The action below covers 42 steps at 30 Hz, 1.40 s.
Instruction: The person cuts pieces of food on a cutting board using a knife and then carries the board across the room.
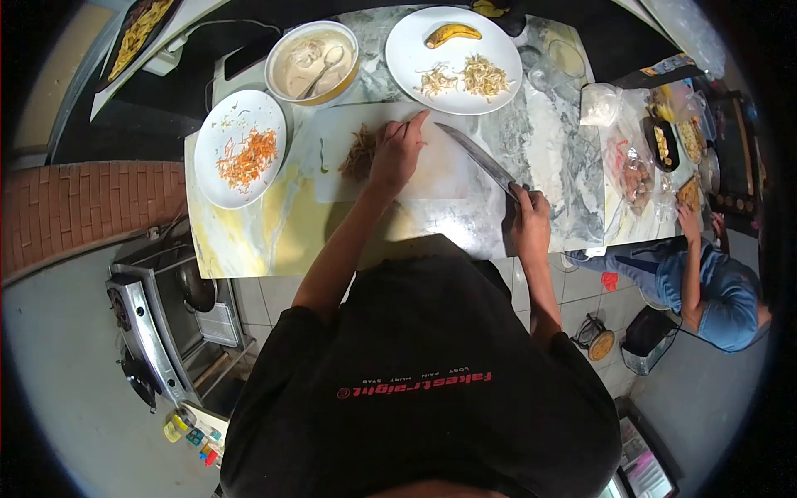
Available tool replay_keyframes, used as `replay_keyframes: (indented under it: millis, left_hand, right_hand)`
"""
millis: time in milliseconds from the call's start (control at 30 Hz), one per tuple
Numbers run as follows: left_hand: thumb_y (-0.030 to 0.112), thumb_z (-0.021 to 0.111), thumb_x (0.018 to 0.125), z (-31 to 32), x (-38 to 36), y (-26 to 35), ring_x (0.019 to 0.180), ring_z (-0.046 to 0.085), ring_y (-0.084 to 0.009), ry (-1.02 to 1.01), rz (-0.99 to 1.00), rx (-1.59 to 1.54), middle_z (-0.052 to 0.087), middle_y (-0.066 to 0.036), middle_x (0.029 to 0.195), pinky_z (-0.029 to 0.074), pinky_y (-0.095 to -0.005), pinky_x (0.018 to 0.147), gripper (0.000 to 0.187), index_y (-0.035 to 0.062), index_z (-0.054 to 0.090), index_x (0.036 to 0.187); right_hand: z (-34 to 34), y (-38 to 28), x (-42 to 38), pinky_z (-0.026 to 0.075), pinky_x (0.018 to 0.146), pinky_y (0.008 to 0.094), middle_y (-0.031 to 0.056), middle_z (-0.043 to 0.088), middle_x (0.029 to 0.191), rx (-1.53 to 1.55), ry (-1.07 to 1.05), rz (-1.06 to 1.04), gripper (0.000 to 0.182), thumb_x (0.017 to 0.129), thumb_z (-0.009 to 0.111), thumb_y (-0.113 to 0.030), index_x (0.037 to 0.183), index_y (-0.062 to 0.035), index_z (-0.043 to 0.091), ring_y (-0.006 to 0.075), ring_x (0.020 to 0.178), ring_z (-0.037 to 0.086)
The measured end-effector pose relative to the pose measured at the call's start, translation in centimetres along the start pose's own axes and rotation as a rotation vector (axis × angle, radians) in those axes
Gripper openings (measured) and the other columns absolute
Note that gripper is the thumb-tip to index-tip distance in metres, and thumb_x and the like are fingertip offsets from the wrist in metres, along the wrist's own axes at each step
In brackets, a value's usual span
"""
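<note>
My right hand (531,217) is wrapped round the handle of a kitchen knife (480,155), whose blade points up and left over the right side of a white cutting board (444,178). My left hand (397,158) is over the board with fingers stretched and partly apart, holding nothing that I can see. Just left of it, touching or nearly so, lies a small heap of brown shredded food (357,156); the hand hides part of this heap. A thin green strip (323,155) rests near the board's left end.
Around the board stand a plate (209,158) of shredded orange vegetable, a bowl (353,79) of pale batter with a spoon (322,73), and a plate (407,41) with bean sprouts and a banana (452,34). A co-worker (714,286) is at the right, beside bagged food (635,170).
</note>
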State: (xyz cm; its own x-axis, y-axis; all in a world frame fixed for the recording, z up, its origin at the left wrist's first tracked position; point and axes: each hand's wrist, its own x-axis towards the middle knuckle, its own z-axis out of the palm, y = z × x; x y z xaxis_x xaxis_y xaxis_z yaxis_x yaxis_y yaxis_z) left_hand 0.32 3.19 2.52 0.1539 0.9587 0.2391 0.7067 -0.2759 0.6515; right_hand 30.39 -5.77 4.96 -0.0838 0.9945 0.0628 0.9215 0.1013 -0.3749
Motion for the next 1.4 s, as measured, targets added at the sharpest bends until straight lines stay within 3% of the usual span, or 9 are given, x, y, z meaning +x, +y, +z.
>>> replay_keyframes:
  millis: [167,467,567,633,767,867,1033,1233,1400]
  left_hand:
    - [0.000,0.072,0.086,-0.1,-0.2,-0.3,0.105,0.059,-0.0309,0.068,0.081,0.097,0.065,-0.008,0.102,0.045,-0.0459,0.100,0.062,0.0074,0.054,0.145]
    - [0.005,0.072,0.089,-1.5,-0.7,-1.8,0.109,0.061,-0.0319,-0.048,-0.105,-0.020,0.068,-0.009,0.106,0.047,-0.0448,0.101,0.048,0.0104,0.061,0.136]
    - [-0.003,0.063,0.091,-3.3,-1.6,-2.8,0.111,0.060,-0.0377,0.096,0.096,0.035,0.068,-0.013,0.110,0.048,-0.0496,0.097,0.043,0.0066,0.061,0.132]
    - [-0.004,0.061,0.091,-4.7,-2.1,-3.4,0.112,0.059,-0.0383,0.113,-0.017,-0.044,0.068,-0.015,0.115,0.047,-0.0484,0.101,0.033,0.0059,0.066,0.122]
    - [-0.003,0.058,0.092,-7.6,-4.6,-4.2,0.113,0.058,-0.0422,0.312,-0.002,0.073,0.065,-0.020,0.120,0.046,-0.0514,0.101,0.035,0.0032,0.063,0.126]
    - [-0.001,0.059,0.092,-8.1,-7.5,-6.7,0.116,0.057,-0.0456,0.473,-0.254,0.055,0.063,-0.024,0.123,0.045,-0.0541,0.102,0.038,0.0004,0.058,0.131]
    - [0.004,0.063,0.094,-7.9,-9.7,-8.8,0.118,0.058,-0.0465,0.358,-0.371,0.030,0.064,-0.026,0.121,0.048,-0.0547,0.099,0.041,-0.0005,0.054,0.134]
    - [0.016,0.068,0.096,-9.2,-6.4,-9.1,0.101,0.066,-0.0473,0.331,-0.504,0.008,0.066,-0.028,0.113,0.053,-0.0543,0.088,0.042,0.0011,0.055,0.133]
    - [0.027,0.065,0.099,-8.3,-5.4,-11.9,0.104,0.067,-0.0460,0.180,-0.487,0.278,0.066,-0.030,0.114,0.054,-0.0538,0.090,0.040,-0.0018,0.058,0.125]
  right_hand:
    - [-0.6,0.7,-0.4,0.054,0.090,0.0476,0.0167,0.062,0.112,0.003,0.017,0.073,0.054,0.088,0.061,0.008,0.136,-0.0179,0.064,0.0379,0.105,0.061]
    - [0.6,1.2,-0.8,0.051,0.090,0.0492,0.0177,0.061,0.112,-0.042,0.039,0.055,0.050,0.089,0.064,0.002,0.135,-0.0178,0.064,0.0393,0.103,0.059]
    - [-0.1,-0.2,-0.6,0.050,0.090,0.0487,0.0174,0.061,0.113,-0.139,0.111,0.005,0.050,0.088,0.067,0.000,0.135,-0.0154,0.064,0.0388,0.103,0.059]
    - [-1.0,-2.5,0.2,0.050,0.091,0.0482,0.0171,0.061,0.114,-0.095,0.137,-0.030,0.049,0.087,0.068,-0.001,0.134,-0.0133,0.064,0.0384,0.103,0.059]
    - [0.4,-7.0,2.0,0.050,0.095,0.0475,0.0208,0.059,0.114,0.248,0.124,-0.122,0.040,0.090,0.065,-0.001,0.130,-0.0049,0.065,0.0389,0.109,0.060]
    - [2.3,-7.9,3.4,0.049,0.101,0.0484,0.0226,0.060,0.120,0.331,0.049,-0.133,0.042,0.092,0.062,0.000,0.134,-0.0036,0.063,0.0406,0.115,0.059]
    - [3.9,-7.5,5.0,0.045,0.110,0.0489,0.0262,0.058,0.140,0.288,0.039,-0.192,0.045,0.093,0.061,-0.002,0.138,-0.0029,0.060,0.0445,0.126,0.056]
    - [5.7,-7.7,6.9,0.044,0.112,0.0492,0.0249,0.060,0.139,0.242,0.069,-0.138,0.047,0.095,0.059,-0.004,0.143,-0.0052,0.057,0.0451,0.127,0.055]
    - [6.2,-8.3,7.7,0.044,0.109,0.0521,0.0296,0.060,0.138,0.230,0.106,-0.165,0.050,0.093,0.061,-0.008,0.142,-0.0038,0.057,0.0478,0.124,0.055]
